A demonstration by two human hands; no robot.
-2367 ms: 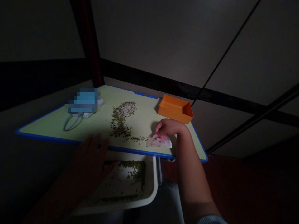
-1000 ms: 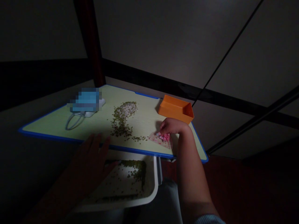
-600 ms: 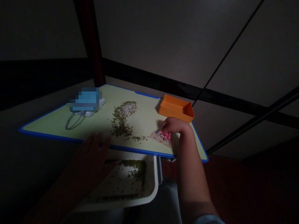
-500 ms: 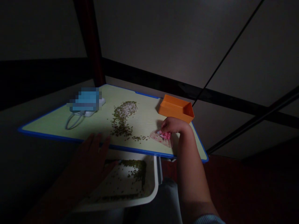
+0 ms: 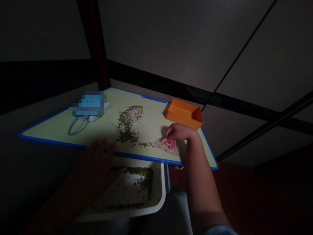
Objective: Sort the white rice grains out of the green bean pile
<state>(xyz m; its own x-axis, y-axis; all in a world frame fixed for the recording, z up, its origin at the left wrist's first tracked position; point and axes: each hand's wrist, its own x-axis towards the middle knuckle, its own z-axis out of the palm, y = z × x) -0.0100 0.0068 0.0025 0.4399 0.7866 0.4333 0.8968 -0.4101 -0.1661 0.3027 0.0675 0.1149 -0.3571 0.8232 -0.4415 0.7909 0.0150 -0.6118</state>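
Observation:
My right hand (image 5: 179, 131) is closed in a pinch on the pink top of a clear fan-shaped piece with a pink pattern (image 5: 168, 148), which stands against the board. To its left, a trail of small green grains (image 5: 127, 134) runs back to a patch of whitish and green grains (image 5: 133, 114) on the pale yellow board (image 5: 154, 114) with a blue rim. My left hand (image 5: 95, 163), dim in shadow, lies with fingers spread at the board's front edge, its thumb over the white bin (image 5: 160, 195). Dark green grains (image 5: 143, 176) lie inside that bin.
An orange box (image 5: 184, 114) stands on the board behind my right hand. At the board's left is a blurred-out blue and white device (image 5: 91, 106) with a grey cable loop (image 5: 73, 127). Dark panels (image 5: 171, 39) rise behind the board.
My right hand has shifted slightly left with the fan-shaped piece, whose edge is now nearer the end of the grain trail. My left hand has stayed in place.

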